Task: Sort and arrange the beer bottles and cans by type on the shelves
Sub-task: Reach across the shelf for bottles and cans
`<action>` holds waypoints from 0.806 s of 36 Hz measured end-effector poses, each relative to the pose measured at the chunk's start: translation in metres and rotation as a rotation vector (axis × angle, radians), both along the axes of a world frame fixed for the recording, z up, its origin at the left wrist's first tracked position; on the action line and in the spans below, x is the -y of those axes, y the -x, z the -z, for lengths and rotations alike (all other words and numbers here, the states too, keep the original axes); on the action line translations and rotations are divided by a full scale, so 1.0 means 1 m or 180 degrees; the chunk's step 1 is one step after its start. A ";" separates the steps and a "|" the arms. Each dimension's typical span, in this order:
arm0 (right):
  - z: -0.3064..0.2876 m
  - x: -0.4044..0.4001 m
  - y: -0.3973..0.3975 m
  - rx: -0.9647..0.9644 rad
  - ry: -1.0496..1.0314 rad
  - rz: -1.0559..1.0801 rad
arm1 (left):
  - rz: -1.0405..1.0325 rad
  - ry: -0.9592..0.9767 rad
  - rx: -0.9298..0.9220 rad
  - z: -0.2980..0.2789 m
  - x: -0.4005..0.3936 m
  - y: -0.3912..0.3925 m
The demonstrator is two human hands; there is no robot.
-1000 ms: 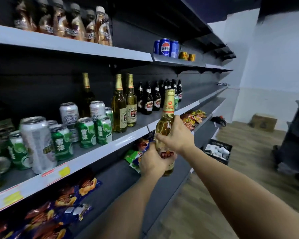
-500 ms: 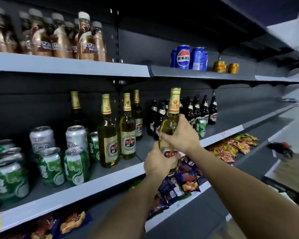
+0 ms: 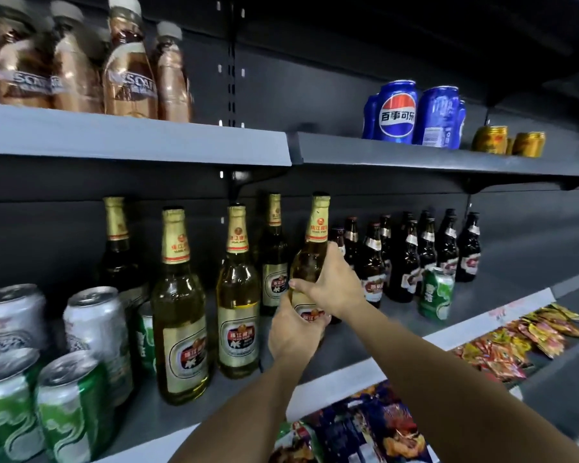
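cans (image 3: 81, 362) left of bottles (image 3: 211, 315), one shelf (image 3: 345, 369)

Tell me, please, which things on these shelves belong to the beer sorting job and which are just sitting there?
Part of the job:
held beer bottle, in left hand and right hand
gold-label bottles
dark bottles
green cans
silver cans

Just there:
cola cans
coffee bottles
snack packets

Dark back panel (image 3: 348, 78) with slotted uprights (image 3: 229, 61) carried grey shelves: an upper shelf (image 3: 131, 142) and a middle shelf (image 3: 348, 349), under dim light.
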State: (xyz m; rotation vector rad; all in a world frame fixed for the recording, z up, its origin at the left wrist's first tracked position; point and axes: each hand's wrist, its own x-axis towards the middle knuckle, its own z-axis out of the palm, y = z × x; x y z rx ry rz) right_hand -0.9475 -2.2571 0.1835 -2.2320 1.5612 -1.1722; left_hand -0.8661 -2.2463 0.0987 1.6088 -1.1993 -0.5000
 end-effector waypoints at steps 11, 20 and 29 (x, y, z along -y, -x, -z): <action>0.011 0.053 -0.005 -0.0121 -0.0216 -0.0417 | -0.0445 -0.0040 0.0011 0.017 0.036 0.002; 0.014 0.066 0.000 -0.0154 -0.0324 -0.0655 | -0.0623 -0.0064 0.0009 0.020 0.040 0.011; 0.023 0.061 0.049 -0.0247 0.0017 -0.0574 | -0.1393 0.0155 -0.0148 0.021 0.022 0.037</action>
